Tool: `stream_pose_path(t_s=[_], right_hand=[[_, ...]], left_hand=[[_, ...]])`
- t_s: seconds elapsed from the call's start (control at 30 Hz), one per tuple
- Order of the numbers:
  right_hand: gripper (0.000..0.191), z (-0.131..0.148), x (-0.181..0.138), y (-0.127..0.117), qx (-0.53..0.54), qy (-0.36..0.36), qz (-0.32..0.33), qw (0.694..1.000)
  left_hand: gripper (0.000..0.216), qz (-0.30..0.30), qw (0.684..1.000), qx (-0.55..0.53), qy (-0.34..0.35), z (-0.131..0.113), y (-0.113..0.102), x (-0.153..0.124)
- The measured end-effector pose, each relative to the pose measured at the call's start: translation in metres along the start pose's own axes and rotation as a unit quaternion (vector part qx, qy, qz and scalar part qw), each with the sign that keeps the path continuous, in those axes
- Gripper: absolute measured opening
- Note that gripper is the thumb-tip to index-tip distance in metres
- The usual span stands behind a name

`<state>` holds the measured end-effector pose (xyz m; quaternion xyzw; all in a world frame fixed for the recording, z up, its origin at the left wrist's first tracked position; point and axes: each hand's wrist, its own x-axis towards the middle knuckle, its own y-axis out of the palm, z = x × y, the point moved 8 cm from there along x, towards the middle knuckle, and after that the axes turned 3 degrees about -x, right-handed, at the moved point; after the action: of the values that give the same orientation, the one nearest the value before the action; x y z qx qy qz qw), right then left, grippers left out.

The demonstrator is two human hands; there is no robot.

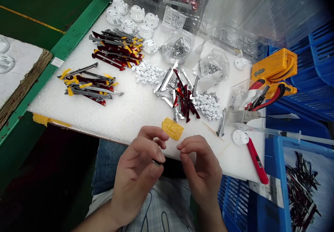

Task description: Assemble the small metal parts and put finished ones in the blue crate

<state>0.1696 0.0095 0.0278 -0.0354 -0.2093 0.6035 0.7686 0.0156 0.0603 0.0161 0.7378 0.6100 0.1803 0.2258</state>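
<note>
Between the thumb and index finger of my left hand (142, 169) is a small dark, shiny-edged piece (156, 162), mostly hidden by the fingertips. My right hand (200, 169) is beside it, apart from it, with thumb and index finger brought together; I cannot make out whether something tiny is between them. Just beyond both hands lies a yellow tape patch (172, 128) on the white foam-topped table (130, 117). Behind it is a loose pile of slim silver and dark red parts (185, 98), with small white pieces (207, 105) to its right.
Taped bundles of slim parts (91, 84) lie at left, white round pieces (129, 26) behind. Bags of small metal parts (179, 47) stand at the back. On the right are a red tool (257, 162), a syringe (294, 134), a tape dispenser (273, 70) and a blue crate (283, 176).
</note>
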Motion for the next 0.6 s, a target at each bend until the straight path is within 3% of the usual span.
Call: stream_pose_path(t_s=[0.1,0.2,0.33,0.47,0.53,0.6], right_hand=[[0.017,0.008,0.003,0.007,-0.030,-0.044,0.035,0.998],[0.021,0.012,0.003,0.007,-0.026,-0.063,0.031,0.997],[0.024,-0.001,0.001,-0.012,0.049,0.005,-0.027,0.998],[0.018,-0.013,-0.004,-0.026,0.087,0.079,-0.076,0.990],[0.006,-0.016,-0.005,-0.026,0.117,0.088,-0.084,0.986],[0.012,-0.014,-0.004,-0.024,0.130,0.068,-0.084,0.986]], left_hand=[[0.022,-0.023,0.999,-0.020,-0.031,0.002,0.001,-0.001],[0.028,-0.009,0.999,-0.002,-0.031,0.001,0.006,-0.002],[0.024,-0.004,0.993,0.114,0.032,-0.006,0.002,-0.003],[0.015,0.006,0.967,0.245,0.075,-0.008,0.002,-0.005],[0.016,0.029,0.957,0.276,0.082,-0.006,0.005,-0.006],[0.025,0.056,0.948,0.302,0.082,-0.002,0.007,-0.006]])
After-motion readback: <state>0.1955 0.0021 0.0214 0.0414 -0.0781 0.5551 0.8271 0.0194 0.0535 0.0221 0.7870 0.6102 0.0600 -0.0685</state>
